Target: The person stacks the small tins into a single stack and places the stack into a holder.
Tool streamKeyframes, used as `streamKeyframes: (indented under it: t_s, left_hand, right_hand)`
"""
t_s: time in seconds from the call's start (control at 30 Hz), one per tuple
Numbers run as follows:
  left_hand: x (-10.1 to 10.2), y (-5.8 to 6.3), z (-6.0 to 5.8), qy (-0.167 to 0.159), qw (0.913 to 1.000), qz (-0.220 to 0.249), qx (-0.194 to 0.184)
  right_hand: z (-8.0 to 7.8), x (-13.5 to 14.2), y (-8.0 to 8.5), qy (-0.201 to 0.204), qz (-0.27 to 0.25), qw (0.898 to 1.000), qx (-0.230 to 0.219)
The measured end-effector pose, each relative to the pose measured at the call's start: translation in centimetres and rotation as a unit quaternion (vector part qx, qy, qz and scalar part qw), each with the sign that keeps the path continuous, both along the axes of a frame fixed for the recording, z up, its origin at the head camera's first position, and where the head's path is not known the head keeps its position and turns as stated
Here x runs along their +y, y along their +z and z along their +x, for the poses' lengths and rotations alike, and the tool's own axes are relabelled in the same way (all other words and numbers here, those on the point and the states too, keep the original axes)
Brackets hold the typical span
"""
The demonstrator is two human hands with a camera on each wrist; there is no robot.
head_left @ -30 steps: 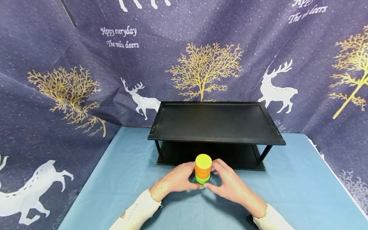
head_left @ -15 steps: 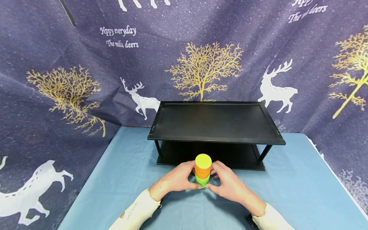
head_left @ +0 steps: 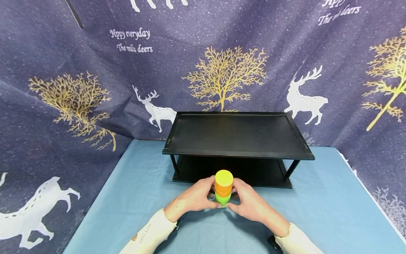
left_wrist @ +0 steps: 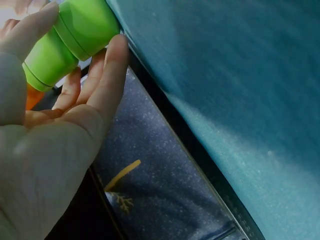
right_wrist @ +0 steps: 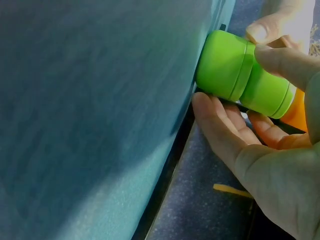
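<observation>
A short upright stack of stacking cups stands on the blue cloth between both hands. In the head view its yellow top point(head_left: 223, 178) sits over an orange part point(head_left: 223, 189) and a green part point(head_left: 222, 199). Two green cups point(right_wrist: 224, 65) show at the bottom of the stack in the right wrist view. My left hand point(head_left: 200, 195) holds the stack from the left, thumb point(left_wrist: 37, 25) along the green cups and fingers curving behind. From the right, my right hand point(head_left: 250, 201) holds it the same way, thumb point(right_wrist: 282, 62) on the green. The far fingers are partly hidden.
Just behind the hands stands a black two-tier shelf point(head_left: 238, 135), its lower board point(head_left: 263, 178) close to the fingertips. Blue cloth point(head_left: 133, 187) covers the table. A dark curtain point(head_left: 95, 53) with deer and trees hangs behind and at the sides.
My right hand has shifted slightly left, and its fingers and thumb sit closer about the stack. The left hand and the stack have barely moved.
</observation>
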State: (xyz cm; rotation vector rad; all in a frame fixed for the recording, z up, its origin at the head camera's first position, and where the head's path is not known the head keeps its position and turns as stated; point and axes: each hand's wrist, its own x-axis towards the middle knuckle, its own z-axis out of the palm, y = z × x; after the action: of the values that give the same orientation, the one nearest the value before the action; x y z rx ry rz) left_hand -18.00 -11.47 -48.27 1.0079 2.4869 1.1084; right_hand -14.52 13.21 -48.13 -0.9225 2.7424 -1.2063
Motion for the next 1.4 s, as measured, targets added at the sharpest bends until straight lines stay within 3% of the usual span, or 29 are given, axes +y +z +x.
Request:
streamKeyframes:
  t_s: [0.37, 0.97, 1.4]
  left_hand:
    - [0.07, 0.05, 0.08, -0.003, 0.9999, 0.014, -0.001]
    - [0.03, -0.14, 0.02, -0.009, 0.9997, 0.022, 0.007]
    - [0.09, 0.0, 0.17, -0.005, 0.9996, 0.024, -0.014]
  right_hand:
    - [-0.24, -0.31, 0.3, 0.012, -0.016, 0.999, -0.05]
    - [-0.38, -0.53, 0.3, 0.022, -0.03, 0.997, -0.064]
    - [-0.32, -0.32, 0.08, 0.023, -0.032, 0.998, -0.055]
